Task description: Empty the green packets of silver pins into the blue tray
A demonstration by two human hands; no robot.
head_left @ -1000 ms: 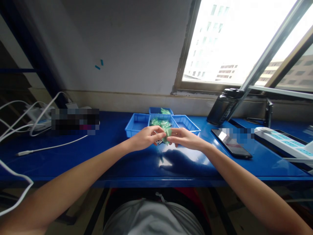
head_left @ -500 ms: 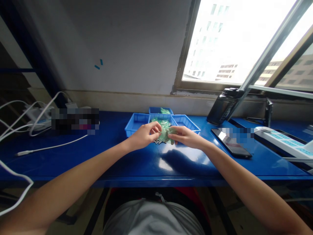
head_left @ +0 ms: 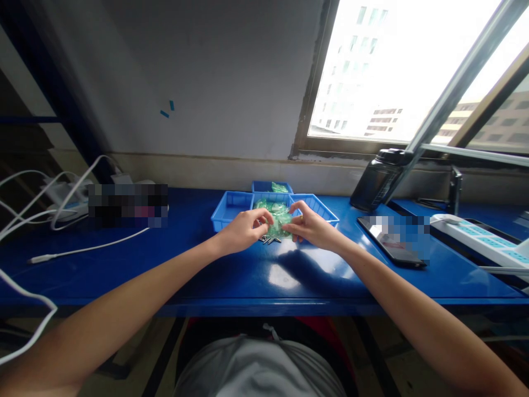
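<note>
My left hand (head_left: pixel 243 230) and my right hand (head_left: pixel 312 227) meet over the blue table, both pinching a small green plastic bag (head_left: pixel 280 224) held between them. A few small dark metal pieces (head_left: pixel 268 239) lie on the table just under the bag. Right behind my hands stand light blue trays (head_left: pixel 230 210); the middle one holds more green bags (head_left: pixel 270 205), and a rear tray holds another green bag (head_left: pixel 280 188).
A dark phone (head_left: pixel 390 240) lies to the right, with a black bottle (head_left: pixel 378 179) behind it and a white power strip (head_left: pixel 479 238) farther right. White cables (head_left: pixel 78 249) and chargers lie at the left. The blue table (head_left: pixel 165 264) ends at a front edge near my body.
Both hands have shifted slightly away from me toward the trays with the green bag; my right hand's fingers have lifted over the bag's top.
</note>
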